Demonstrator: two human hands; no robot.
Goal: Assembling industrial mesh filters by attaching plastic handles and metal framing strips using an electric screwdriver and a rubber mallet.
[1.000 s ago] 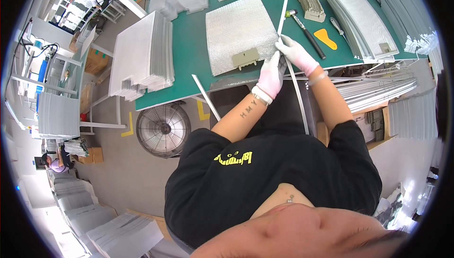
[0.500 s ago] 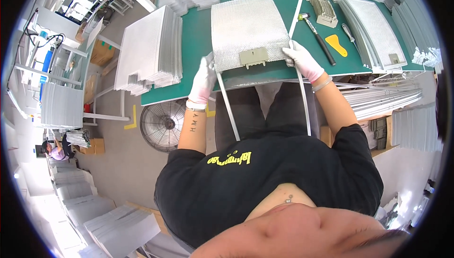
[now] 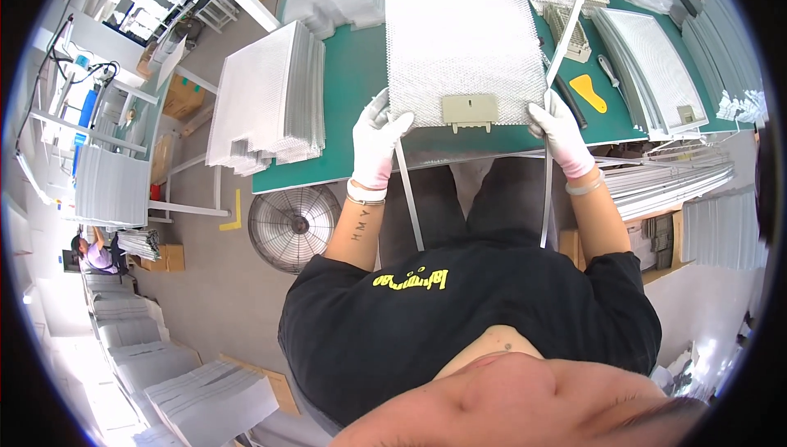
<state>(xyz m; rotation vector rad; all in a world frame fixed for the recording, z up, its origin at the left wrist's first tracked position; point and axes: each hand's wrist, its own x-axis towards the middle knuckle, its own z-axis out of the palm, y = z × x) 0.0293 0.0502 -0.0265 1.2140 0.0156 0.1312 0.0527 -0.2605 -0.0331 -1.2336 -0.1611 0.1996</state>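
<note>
A pale mesh panel [image 3: 463, 33] is held up over the front edge of the table, a beige plastic clip piece [image 3: 470, 110] sitting at its near edge. My left hand [image 3: 375, 148], in a white glove, grips the panel's near left corner between thumb and fingers. At the near right corner, my gloved right hand [image 3: 566, 137] is closed on the panel edge and a thin white strip [image 3: 567, 35] that slants along that side. Another narrow strip [image 3: 408, 199] hangs down from beside my left thumb. The panel's underside is hidden.
The green table [image 3: 348, 66] carries a mesh panel stack [image 3: 258, 90] at left and another stack [image 3: 648, 66] at right. A yellow scraper [image 3: 587, 93], a screwdriver [image 3: 608, 71] and a partly covered hammer [image 3: 571, 102] lie right. A floor fan [image 3: 293, 230] stands below left.
The mesh panel has risen off the table toward me and shifted slightly right. My left hand, earlier with fingers straight beside it, now grips its corner. My right hand moved right with it.
</note>
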